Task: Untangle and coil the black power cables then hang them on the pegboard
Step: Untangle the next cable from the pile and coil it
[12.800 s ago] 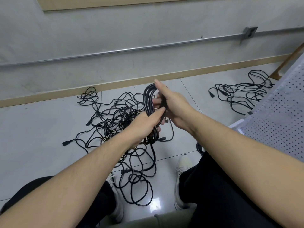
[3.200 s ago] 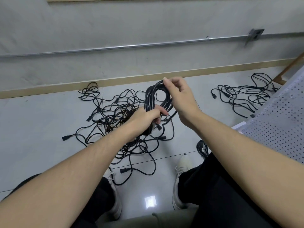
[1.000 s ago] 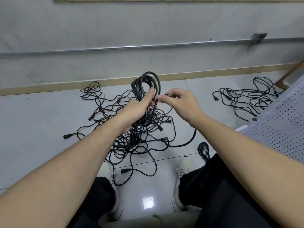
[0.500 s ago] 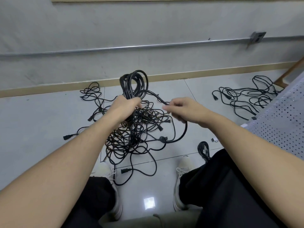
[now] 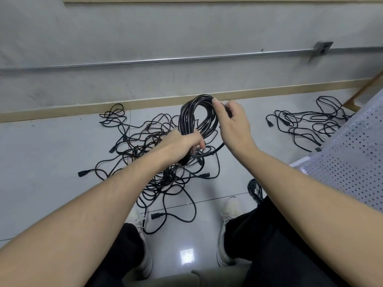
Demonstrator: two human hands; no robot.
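A coil of black power cable [image 5: 187, 114] stands upright in front of me, above the floor. My left hand [image 5: 182, 142] grips the bottom of the coil. My right hand [image 5: 233, 123] pinches the cable at the coil's upper right, laying a strand onto the loop. A loose strand runs from under my right hand down to a tangled pile of black cables [image 5: 149, 160] on the tiled floor. A white perforated pegboard [image 5: 352, 162] leans at the right edge.
A second, looser pile of black cables [image 5: 306, 125] lies on the floor at the right, near a wooden leg [image 5: 362, 90]. A small cable bundle [image 5: 255, 189] lies by my right knee. The grey wall with a metal conduit [image 5: 186, 59] stands close ahead. My shoes sit below.
My right hand has risen from the loose strand to the top right of the coil, adding a loop. My left hand with the coil has shifted right and a little lower.
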